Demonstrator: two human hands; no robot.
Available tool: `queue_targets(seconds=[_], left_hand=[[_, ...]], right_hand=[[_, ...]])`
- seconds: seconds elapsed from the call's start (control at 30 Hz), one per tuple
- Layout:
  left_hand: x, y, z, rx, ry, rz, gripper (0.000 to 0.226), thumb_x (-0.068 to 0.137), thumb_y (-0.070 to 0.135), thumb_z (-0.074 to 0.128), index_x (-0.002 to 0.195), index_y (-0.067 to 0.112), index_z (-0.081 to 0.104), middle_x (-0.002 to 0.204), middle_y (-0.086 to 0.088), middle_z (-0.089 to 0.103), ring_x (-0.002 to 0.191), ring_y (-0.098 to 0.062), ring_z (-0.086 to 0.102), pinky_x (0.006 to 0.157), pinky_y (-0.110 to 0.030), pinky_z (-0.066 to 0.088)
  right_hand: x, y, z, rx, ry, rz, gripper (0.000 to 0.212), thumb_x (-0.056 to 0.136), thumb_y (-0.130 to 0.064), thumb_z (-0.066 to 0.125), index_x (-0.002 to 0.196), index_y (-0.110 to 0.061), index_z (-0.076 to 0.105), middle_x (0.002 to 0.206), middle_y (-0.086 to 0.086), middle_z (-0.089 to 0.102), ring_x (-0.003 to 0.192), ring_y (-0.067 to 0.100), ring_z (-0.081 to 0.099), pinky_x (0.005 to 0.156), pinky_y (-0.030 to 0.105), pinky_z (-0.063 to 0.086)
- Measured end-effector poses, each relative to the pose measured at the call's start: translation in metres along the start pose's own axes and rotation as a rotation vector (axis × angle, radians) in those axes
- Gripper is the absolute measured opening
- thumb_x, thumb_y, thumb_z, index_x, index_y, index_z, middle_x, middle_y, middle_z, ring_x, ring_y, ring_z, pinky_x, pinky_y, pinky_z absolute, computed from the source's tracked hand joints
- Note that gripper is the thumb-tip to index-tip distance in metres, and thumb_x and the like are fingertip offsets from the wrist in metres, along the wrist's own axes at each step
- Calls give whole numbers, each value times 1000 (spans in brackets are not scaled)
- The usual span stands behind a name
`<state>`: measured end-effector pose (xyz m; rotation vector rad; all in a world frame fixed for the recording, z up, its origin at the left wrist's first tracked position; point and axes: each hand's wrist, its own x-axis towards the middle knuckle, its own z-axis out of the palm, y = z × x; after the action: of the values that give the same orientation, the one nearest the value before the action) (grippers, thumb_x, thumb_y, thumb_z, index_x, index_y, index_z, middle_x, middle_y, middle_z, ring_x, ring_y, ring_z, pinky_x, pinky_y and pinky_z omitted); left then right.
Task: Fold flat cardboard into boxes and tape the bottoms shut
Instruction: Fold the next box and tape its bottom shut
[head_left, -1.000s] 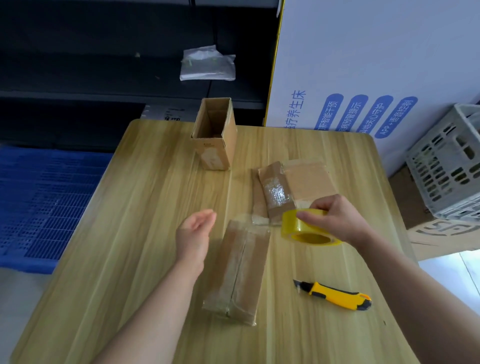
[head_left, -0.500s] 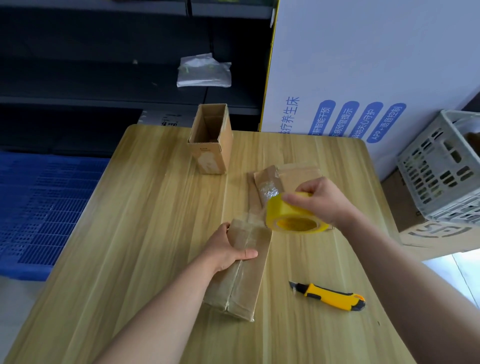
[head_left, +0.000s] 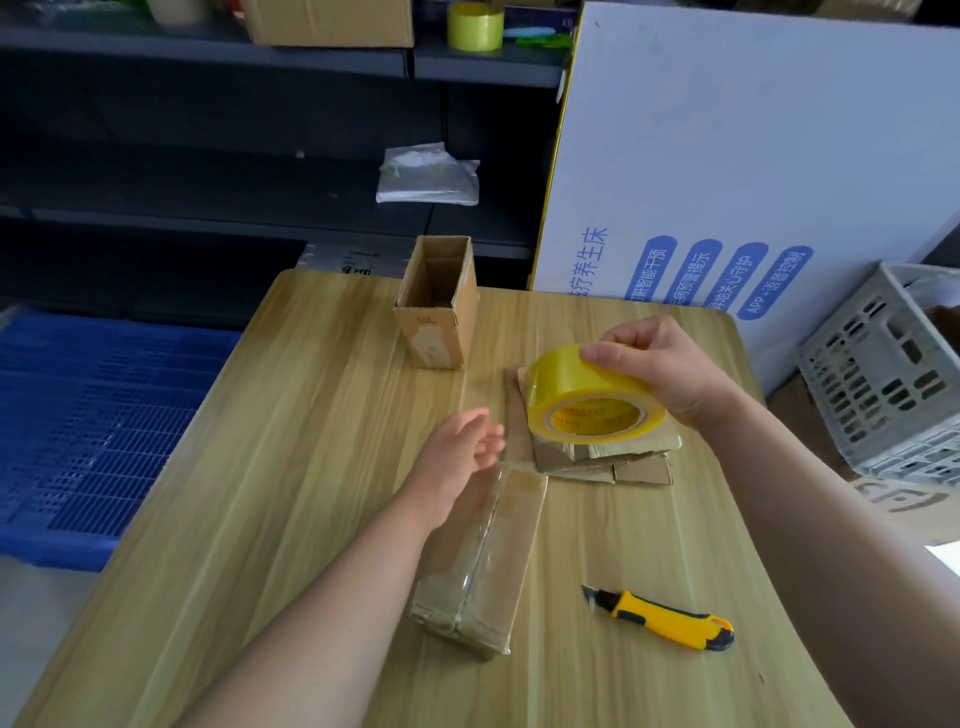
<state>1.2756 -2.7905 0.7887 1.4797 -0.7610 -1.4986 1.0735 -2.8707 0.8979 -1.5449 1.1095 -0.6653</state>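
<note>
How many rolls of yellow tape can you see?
2. One tape roll is in the right hand, above the flat cardboard stack on the table. Another roll sits on the top shelf. More may be hidden.

Cardboard and tape, mid-job on the desk (head_left: 291, 467)

A long brown taped box (head_left: 485, 566) lies on its side near the front middle, a shiny strip of clear tape along its top seam and over the near end. Just beyond it to the right sits a low stack of flat cardboard (head_left: 597, 460), edges uneven. Above that stack a yellow tape roll (head_left: 587, 400) is held tilted, its printed core facing the camera. Toward the far edge an upright open box (head_left: 439, 306) stands empty-topped, a pale label patch on its near face.
</note>
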Motion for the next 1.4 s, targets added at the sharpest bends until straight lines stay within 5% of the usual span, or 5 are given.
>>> queue_targets(seconds=[0.17,0.4,0.63,0.93,1.4], left_hand=[[-8,9,21,-317,-345,-275,56,103,42,34,125,-6,53,119,-26,63,105,-34,62,92,-41,51],[-12,16,34,-500,-436,-321,18,93,11,50,83,0,59,77,-11,58,62,-16,55,58,-26,53],[3,24,-17,-21,-12,-51,17,96,14,56,80,7,56,65,-3,49,53,-11,45,51,-23,41],[17,1,-32,904,133,186,26,98,32,49,81,13,56,70,3,58,60,-13,51,53,-25,35],[31,-33,-32,940,169,225,22,99,30,50,93,10,56,82,1,58,74,-15,53,61,-25,36]], right_hand=[[-3,3,4,169,-20,-43,30,66,-40,76,50,-17,64,50,0,56,46,12,52,46,21,42],[-5,9,0,322,10,-52,28,63,-40,75,55,-15,65,53,3,61,46,14,56,46,20,46],[-19,24,-18,80,142,38,33,70,-35,76,59,-5,66,54,4,58,48,14,54,49,24,43],[-46,102,5,-437,185,319,36,75,-47,76,66,-13,69,54,-4,55,51,10,51,50,25,40],[-45,142,20,-529,214,265,48,71,-54,70,58,-10,60,47,-5,39,43,9,33,45,26,28]])
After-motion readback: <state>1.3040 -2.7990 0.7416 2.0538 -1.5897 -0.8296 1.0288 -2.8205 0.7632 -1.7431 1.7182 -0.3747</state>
